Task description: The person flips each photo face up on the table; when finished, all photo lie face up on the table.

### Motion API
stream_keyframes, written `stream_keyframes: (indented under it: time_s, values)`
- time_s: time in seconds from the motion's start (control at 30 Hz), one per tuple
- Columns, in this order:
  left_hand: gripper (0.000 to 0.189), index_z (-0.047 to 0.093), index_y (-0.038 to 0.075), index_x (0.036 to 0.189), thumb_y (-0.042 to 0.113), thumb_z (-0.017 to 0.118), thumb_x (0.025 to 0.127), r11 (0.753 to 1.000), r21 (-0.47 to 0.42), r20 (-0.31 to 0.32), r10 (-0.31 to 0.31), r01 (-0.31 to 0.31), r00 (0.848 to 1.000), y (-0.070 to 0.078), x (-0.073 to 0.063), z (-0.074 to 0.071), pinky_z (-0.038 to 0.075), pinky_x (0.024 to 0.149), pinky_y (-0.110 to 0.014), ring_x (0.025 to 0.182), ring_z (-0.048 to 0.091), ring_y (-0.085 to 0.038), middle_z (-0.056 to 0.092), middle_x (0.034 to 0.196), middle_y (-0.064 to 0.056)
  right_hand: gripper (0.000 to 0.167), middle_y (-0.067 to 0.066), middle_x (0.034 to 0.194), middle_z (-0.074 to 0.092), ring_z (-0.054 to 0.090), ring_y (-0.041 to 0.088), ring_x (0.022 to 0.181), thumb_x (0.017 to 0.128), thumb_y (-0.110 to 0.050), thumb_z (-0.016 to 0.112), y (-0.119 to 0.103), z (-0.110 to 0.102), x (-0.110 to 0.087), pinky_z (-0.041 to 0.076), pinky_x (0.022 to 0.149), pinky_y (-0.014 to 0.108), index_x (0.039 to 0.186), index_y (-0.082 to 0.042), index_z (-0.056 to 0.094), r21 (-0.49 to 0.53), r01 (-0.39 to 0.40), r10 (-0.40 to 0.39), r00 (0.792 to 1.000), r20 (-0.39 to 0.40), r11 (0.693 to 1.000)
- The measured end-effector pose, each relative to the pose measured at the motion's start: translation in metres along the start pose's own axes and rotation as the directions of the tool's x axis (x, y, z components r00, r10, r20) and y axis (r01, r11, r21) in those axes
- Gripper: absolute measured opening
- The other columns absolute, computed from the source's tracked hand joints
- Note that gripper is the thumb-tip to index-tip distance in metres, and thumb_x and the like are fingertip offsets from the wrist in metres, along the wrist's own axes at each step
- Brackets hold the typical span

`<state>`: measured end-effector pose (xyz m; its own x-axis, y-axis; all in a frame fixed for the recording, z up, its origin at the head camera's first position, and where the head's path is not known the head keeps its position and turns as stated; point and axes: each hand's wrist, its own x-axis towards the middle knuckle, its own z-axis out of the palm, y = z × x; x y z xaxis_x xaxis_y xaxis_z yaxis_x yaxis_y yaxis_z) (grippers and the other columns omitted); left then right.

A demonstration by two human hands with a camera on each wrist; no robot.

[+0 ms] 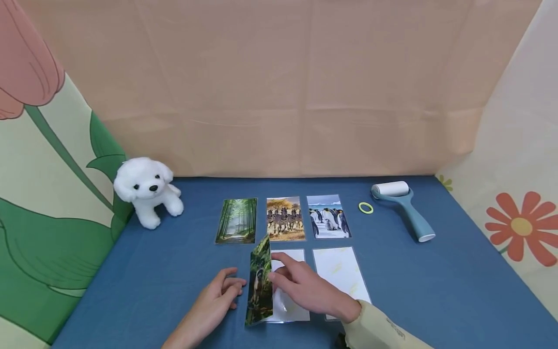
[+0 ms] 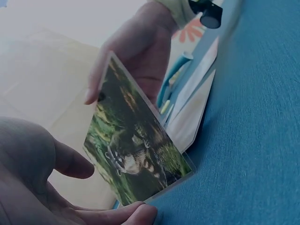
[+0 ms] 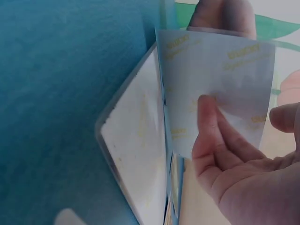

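Note:
My right hand holds a laminated photo card by its edge, tilted up off the table. Its picture, a raccoon among green plants, faces left in the left wrist view. The white back of this card shows in the right wrist view, with fingers against it. Just left of the card, my left hand has loosely bent fingers and grips nothing. Beneath and right of the raised card lie a white card and another white card, picture sides not visible.
Behind stand three picture cards in a row: a forest card, a zebra card and a penguin card. A yellow-green ring and a lint roller lie to the right. A white plush dog sits back left.

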<state>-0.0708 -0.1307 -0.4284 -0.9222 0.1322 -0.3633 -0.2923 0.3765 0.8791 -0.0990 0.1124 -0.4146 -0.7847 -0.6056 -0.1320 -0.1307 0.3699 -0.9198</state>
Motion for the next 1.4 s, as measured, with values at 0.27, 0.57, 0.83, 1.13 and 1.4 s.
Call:
stream_keyframes:
  time_s: [0.27, 0.57, 0.83, 1.13, 1.4]
  values:
    - [0.053, 0.032, -0.005, 0.151, 0.017, 0.051, 0.106, 1.0, -0.018, 0.026, -0.009, 0.009, 1.0, -0.001, -0.001, -0.001, 0.054, 0.079, -0.041, 0.11, 0.062, -0.029, 0.059, 0.133, -0.017, 0.054, -0.002, 0.111, 0.072, 0.069, 0.018, 0.093, 0.107, -0.03, 0.055, 0.004, 0.001, -0.006, 0.054, 0.081, 0.033, 0.154, -0.015, 0.036, 0.08, 0.034, -0.029, 0.997, -0.069, 0.996]
    - [0.061, 0.032, -0.006, 0.151, 0.018, 0.059, 0.102, 1.0, 0.021, -0.005, -0.001, 0.001, 1.0, 0.001, -0.003, 0.002, 0.054, 0.08, -0.042, 0.113, 0.06, -0.033, 0.053, 0.137, -0.021, 0.052, -0.002, 0.101, 0.073, 0.067, 0.022, 0.084, 0.107, -0.025, 0.055, 0.006, 0.003, -0.008, 0.053, 0.078, 0.035, 0.154, -0.015, 0.036, 0.08, 0.069, -0.055, 0.985, -0.164, 0.994]
    - [0.075, 0.03, -0.009, 0.152, 0.02, 0.071, 0.096, 0.994, 0.106, -0.056, 0.006, 0.001, 0.998, 0.004, -0.004, 0.002, 0.055, 0.078, -0.042, 0.107, 0.062, -0.032, 0.05, 0.138, -0.023, 0.05, 0.002, 0.09, 0.07, 0.066, 0.022, 0.079, 0.108, -0.021, 0.052, 0.008, 0.006, -0.008, 0.053, 0.079, 0.035, 0.154, -0.013, 0.035, 0.079, 0.094, -0.074, 0.973, -0.219, 0.993]
    - [0.099, 0.026, -0.01, 0.155, 0.01, 0.087, 0.08, 0.993, 0.101, -0.075, 0.065, -0.057, 0.995, 0.0, -0.012, -0.001, 0.047, 0.062, -0.036, 0.077, 0.053, -0.021, 0.049, 0.123, -0.013, 0.052, 0.0, 0.107, 0.069, 0.068, 0.009, 0.09, 0.101, -0.008, 0.061, 0.009, 0.008, -0.003, 0.054, 0.078, 0.029, 0.149, -0.006, 0.043, -0.105, 0.1, -0.122, 0.964, -0.235, 0.989]
    - [0.119, 0.024, 0.001, 0.16, 0.026, 0.096, 0.068, 0.955, 0.286, -0.098, 0.115, -0.083, 0.988, -0.004, -0.012, -0.007, 0.038, 0.067, -0.04, 0.091, 0.044, -0.023, 0.043, 0.132, -0.012, 0.072, -0.01, 0.107, 0.056, 0.057, 0.01, 0.093, 0.093, -0.013, 0.075, 0.008, 0.01, -0.003, 0.047, 0.072, 0.026, 0.154, -0.006, 0.037, -0.203, 0.075, -0.11, 0.98, -0.167, 0.976]
